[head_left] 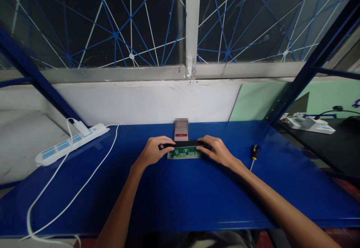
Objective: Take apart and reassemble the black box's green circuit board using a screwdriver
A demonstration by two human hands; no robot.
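Note:
A flat black cover point(189, 143) is held at its two ends, just above a green circuit board point(187, 152). The board lies in a light-coloured shallow base point(184, 158) on the blue table. My left hand point(153, 149) grips the cover's left end with its fingers closed. At the other end, my right hand point(216, 149) pinches the cover between thumb and fingers. Directly behind the cover a phone point(181, 131) with a lit screen stands or lies; I cannot tell which. How far the cover touches the board is hidden.
To the right rests a screwdriver point(255, 153) with a black and yellow handle. A white power strip point(73, 143) sits at the left, its white cable point(97, 167) looping over the blue table point(180, 199). Blue frame posts and a white wall point(146, 103) bound the back.

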